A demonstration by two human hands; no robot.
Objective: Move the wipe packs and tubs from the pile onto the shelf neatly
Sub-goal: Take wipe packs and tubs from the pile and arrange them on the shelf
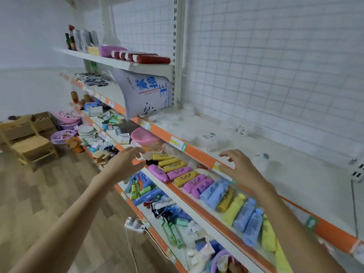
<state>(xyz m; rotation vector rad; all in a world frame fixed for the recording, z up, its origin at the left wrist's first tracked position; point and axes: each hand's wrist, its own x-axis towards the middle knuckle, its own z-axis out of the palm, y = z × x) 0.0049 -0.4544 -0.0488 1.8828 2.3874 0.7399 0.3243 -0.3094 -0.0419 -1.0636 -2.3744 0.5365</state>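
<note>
Both hands raised before the shelving, holding nothing. Left hand (126, 162) out over the near edge of the lower tiers, fingers loosely spread, grip apart. Right hand (239, 168) hovering at the orange-trimmed white metal shelf (197, 152), fingers spread and slightly bent, grip apart, just above the price-strip edge.

On that shelf's white board, to the far right of the hands: a scatter of clear, pale plastic wipe packs and tubs (208, 140), blurred, lying loose rather than in rows; exact count and shapes not readable.

One tier down, near and between the hands: a slanted row of soft packs in yellow, pink, blue and lime (197, 184), side by side along the shelf. At its left end, an upturned pink plastic bowl (143, 135).

Lower still: a jumble of blue and green tubes and small boxes (157, 205), and a white power strip (136, 225) at the shelf edge.

Up left: a large white sack with blue characters (145, 93) leaning under the top shelf, dark red rolls (149, 58) above it.

Far left on the wooden floor: a small wooden chair (33, 148).
</note>
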